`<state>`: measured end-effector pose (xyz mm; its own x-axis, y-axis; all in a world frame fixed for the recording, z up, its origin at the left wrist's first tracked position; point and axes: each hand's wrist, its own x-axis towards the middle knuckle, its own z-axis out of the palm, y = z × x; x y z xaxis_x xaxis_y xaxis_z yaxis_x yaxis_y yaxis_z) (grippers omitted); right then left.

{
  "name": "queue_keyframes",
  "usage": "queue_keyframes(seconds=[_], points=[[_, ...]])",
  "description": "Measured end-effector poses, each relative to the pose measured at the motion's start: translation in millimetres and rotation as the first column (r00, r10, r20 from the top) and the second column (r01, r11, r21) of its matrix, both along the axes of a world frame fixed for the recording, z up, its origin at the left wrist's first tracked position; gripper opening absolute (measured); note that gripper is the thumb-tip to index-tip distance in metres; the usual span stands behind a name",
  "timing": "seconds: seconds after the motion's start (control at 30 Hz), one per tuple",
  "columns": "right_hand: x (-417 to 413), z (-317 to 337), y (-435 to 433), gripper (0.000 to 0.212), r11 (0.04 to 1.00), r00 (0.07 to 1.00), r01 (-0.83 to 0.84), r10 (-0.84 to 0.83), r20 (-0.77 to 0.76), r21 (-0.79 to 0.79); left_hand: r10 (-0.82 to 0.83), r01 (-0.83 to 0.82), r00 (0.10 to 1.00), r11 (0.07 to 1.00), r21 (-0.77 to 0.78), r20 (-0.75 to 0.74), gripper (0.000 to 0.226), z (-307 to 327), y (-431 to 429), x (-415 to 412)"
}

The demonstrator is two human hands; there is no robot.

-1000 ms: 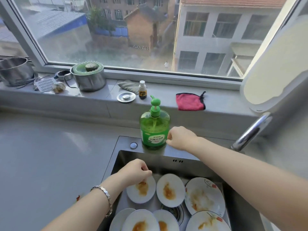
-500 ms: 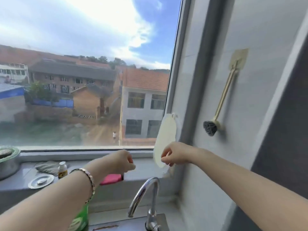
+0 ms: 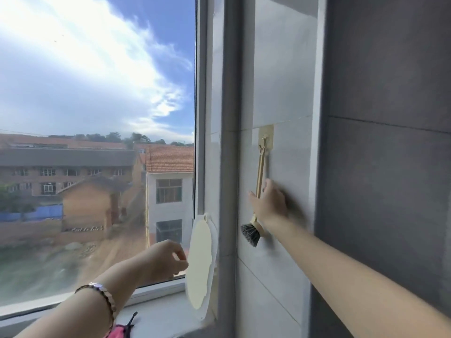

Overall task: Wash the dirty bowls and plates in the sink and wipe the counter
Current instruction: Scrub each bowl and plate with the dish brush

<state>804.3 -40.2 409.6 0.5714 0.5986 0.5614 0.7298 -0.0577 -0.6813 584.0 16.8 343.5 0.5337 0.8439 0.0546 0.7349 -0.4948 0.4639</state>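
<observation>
A dish brush (image 3: 251, 234) with a gold handle and dark bristles hangs from a gold hook (image 3: 265, 139) on the white tiled wall at the right. My right hand (image 3: 269, 203) is raised to it and wraps around the lower handle, just above the bristles. My left hand (image 3: 159, 261) hovers in front of the window with loosely curled fingers and holds nothing; a bracelet is on its wrist. The sink, bowls and plates are out of view below.
A cream oval board (image 3: 200, 267) leans upright in the window corner on the sill (image 3: 156, 315). A pink cloth (image 3: 120, 331) lies on the sill at the bottom edge. A grey wall (image 3: 390, 167) stands at the right.
The view has swung up from the sink to the window corner and wall. My right hand rose from near the cream board to the hanging brush and took hold of its handle.
</observation>
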Motion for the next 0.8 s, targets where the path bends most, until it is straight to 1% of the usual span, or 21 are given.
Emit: queue_keyframes(seconds=[0.1,0.13,0.2,0.3,0.4,0.5,0.63,0.8], points=[[-6.7,-10.4,22.6,0.047,0.991,0.988,-0.034,0.053,-0.145,0.131,-0.003,0.002,1.0,1.0,-0.021,-0.018,0.008,-10.0,8.9,-9.2],[-7.9,-12.6,29.1,0.046,0.983,0.979,-0.01,0.047,-0.2,0.183,-0.001,0.001,1.0,1.0,-0.017,-0.027,0.009,-11.8,12.8,-14.1],[-7.8,-15.5,39.2,0.036,0.957,0.959,0.064,0.02,-0.284,0.282,0.007,-0.007,0.999,1.0,-0.004,-0.049,0.008,-13.2,18.7,-23.5],[-8.8,-14.5,44.6,0.025,0.926,0.949,0.062,0.061,-0.31,0.371,0.016,-0.017,0.998,1.0,-0.005,-0.066,0.007,-17.2,28.3,-33.5],[-7.5,-8.4,44.8,0.028,0.899,0.946,0.04,0.106,-0.307,0.435,0.034,-0.036,0.998,0.999,-0.024,-0.059,0.008,-21.4,36.5,-38.0],[-6.6,8.2,46.4,0.029,0.892,0.95,0.043,0.103,-0.296,0.449,0.03,-0.032,0.997,0.999,-0.032,-0.07,0.008,-22.3,36.3,-38.2],[-7.8,29.0,47.1,0.025,0.91,0.948,0.067,0.07,-0.312,0.409,0.013,-0.014,0.998,1.0,-0.018,-0.054,0.008,-18.8,31.7,-37.6],[-14.6,20.1,37.8,0.018,0.94,0.949,0.053,0.058,-0.31,0.337,0.023,-0.026,0.996,0.999,-0.037,-0.085,0.008,-28.7,27.5,-53.9]])
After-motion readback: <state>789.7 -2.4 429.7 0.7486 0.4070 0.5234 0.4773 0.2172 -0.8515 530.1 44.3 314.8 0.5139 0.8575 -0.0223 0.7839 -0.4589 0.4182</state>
